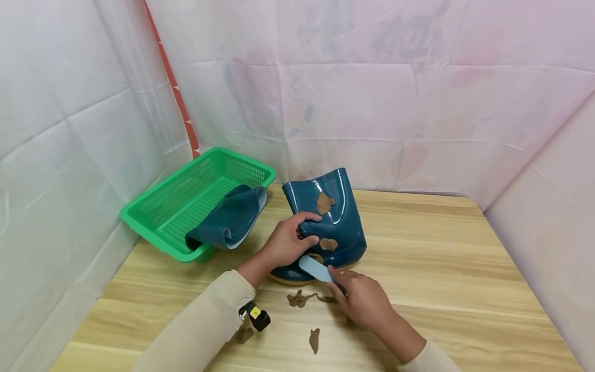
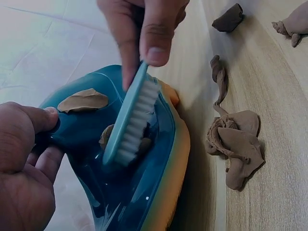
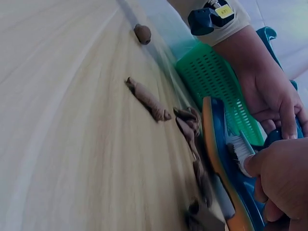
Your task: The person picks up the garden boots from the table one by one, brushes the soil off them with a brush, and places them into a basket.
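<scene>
A dark blue rubber boot (image 1: 349, 230) with a tan sole stands on the wooden table, its shaft bent over. My left hand (image 1: 282, 244) grips a fold of the boot at the ankle, thumb and fingers on either side. In my right hand (image 1: 367, 298) is a light blue scrubbing brush (image 2: 126, 118) with white bristles. Its bristles lie against a brown clay patch (image 2: 105, 136) low on the boot, partly hidden by the brush. More patches, an upper one (image 1: 324, 203) and a middle one (image 1: 328, 244), stick to the boot's side.
A green plastic basket (image 1: 153, 239) stands at the back left, with a second blue boot (image 1: 232, 214) leaning over its rim. Loose brown clay lies before the boot: a clump (image 1: 298, 298), a strip (image 1: 314, 341) and a piece (image 1: 245, 335) near my left wrist.
</scene>
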A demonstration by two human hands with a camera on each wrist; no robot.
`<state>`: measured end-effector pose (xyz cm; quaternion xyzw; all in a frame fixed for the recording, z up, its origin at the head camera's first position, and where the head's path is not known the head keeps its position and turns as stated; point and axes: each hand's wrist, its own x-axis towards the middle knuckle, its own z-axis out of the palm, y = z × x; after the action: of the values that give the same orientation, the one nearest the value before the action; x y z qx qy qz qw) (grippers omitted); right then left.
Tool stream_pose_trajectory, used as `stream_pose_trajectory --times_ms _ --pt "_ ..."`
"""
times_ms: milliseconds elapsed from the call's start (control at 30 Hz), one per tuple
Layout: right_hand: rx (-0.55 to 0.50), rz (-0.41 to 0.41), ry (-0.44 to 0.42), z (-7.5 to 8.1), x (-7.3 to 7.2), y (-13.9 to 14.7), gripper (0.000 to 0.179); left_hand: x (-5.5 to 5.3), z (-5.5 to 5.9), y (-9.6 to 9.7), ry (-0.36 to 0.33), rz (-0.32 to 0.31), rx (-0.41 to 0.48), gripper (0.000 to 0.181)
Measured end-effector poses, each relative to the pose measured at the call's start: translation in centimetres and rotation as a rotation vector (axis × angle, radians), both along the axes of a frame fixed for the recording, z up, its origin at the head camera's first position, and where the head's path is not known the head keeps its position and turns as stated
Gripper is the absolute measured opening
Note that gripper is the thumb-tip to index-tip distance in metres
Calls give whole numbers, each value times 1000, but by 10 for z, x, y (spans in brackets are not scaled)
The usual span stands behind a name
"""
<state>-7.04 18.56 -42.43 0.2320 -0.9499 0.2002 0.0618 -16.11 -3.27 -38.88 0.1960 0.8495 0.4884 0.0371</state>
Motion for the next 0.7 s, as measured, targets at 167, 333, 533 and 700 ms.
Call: stream_pose_trajectory --times_ms 167,333,533,700 --pt "-8 -16 -44 -1 3 12 39 0 1 0 9 6 5 43" --pt "-1 -33 -36 1 8 22 39 0 2 2 0 -4 9 44" --pt "-49 51 108 7 8 14 44 0 3 3 4 4 -6 43" --pt "-3 54 131 8 1 -1 44 0 2 3 -14 3 3 42"
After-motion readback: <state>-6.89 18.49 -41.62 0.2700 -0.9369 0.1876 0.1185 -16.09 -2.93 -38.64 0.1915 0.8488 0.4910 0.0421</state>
